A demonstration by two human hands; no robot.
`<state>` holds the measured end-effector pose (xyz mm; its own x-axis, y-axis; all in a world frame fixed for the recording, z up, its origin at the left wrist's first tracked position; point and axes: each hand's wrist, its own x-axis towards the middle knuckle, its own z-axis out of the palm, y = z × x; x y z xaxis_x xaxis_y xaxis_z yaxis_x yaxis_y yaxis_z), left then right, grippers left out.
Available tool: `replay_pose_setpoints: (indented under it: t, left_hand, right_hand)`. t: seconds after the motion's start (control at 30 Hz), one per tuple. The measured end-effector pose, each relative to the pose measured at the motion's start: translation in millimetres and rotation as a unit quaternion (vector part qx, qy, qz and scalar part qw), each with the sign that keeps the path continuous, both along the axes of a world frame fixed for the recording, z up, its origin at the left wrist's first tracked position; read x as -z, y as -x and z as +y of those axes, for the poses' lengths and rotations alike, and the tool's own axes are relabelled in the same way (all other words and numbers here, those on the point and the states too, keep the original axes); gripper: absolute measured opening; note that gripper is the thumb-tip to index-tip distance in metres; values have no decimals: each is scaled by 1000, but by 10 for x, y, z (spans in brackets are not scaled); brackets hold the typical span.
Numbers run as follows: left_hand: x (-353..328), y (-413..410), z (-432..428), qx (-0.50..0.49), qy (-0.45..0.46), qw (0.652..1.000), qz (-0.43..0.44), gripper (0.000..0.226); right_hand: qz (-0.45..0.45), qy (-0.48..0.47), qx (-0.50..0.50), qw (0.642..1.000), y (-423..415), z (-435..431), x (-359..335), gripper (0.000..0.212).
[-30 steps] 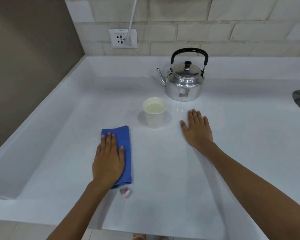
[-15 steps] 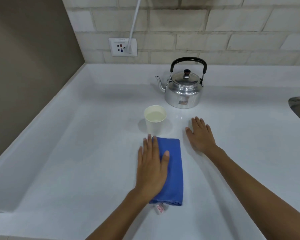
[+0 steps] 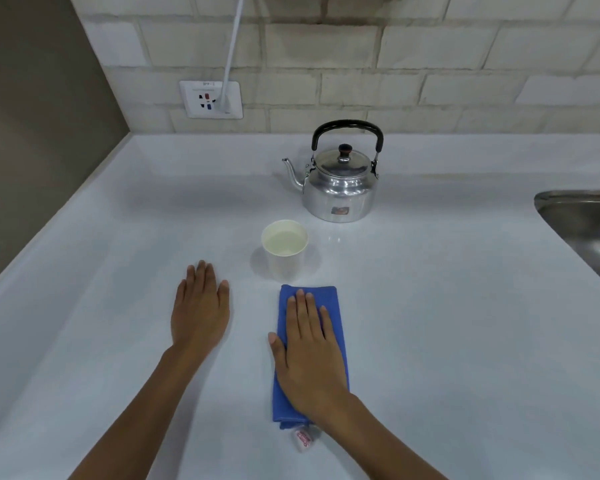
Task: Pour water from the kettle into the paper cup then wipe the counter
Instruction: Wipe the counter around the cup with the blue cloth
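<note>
Lying folded on the white counter (image 3: pixel 465 323) just in front of the water-filled paper cup (image 3: pixel 284 249), the blue cloth (image 3: pixel 340 306) is pinned under the right hand (image 3: pixel 309 355), palm flat and fingers spread. The left hand (image 3: pixel 200 311) rests open beside it on bare counter, and the kettle (image 3: pixel 342 183) stands upright behind the cup, near the brick wall (image 3: pixel 430 64).

I see a white rectangular wall socket (image 3: pixel 211 99) set in the pale brick-pattern tiled wall (image 3: pixel 430 64), with a white cable (image 3: pixel 233 43) plugged into it and running upward. A stainless steel sink (image 3: pixel 586 223) sits at the right edge. A plain brown side wall (image 3: pixel 32 116) stands left.
</note>
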<state>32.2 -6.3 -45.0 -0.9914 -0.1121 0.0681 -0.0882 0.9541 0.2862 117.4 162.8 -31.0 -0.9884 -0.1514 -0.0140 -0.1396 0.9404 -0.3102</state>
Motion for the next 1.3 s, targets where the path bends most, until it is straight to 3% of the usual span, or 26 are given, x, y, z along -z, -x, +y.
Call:
replay_pose_setpoints:
  t: [0.3,0.43,0.57,0.67,0.8,1.0,1.17,1.3]
  left_hand:
    - [21,-17,-21,2,-9,1000,9,52]
    - [26,-6,-1,-6,-2,1000,17,53]
    - [33,14,16,-9,1,1000,17,53]
    - [46,13,2,-6,-4,1000,14,53]
    - [57,9,17,-5,14,1000,26,55]
    - [4,14,82,8,33,998,43,91]
    - [-13,25,67,6,14,999,32,86]
    - [-12,12,32,14,11,999,37,82]
  right_hand:
    - [81,-37,-18,996,40,748,-5,60]
    - [45,-61,69,995,691,1427,39,52]
    - [15,-64,129,989,1300,1445,-10,53]
    - [15,-78,79,994,1313,1301,14,52]
    - [55,-62,-81,993,960,1288,155,52]
    - [34,-44,-218,974,1489,1053,37,51]
    - [16,-21,-235,972,1950,724,-75,53]
    - [53,-10,-231,971,1618,870,18,50]
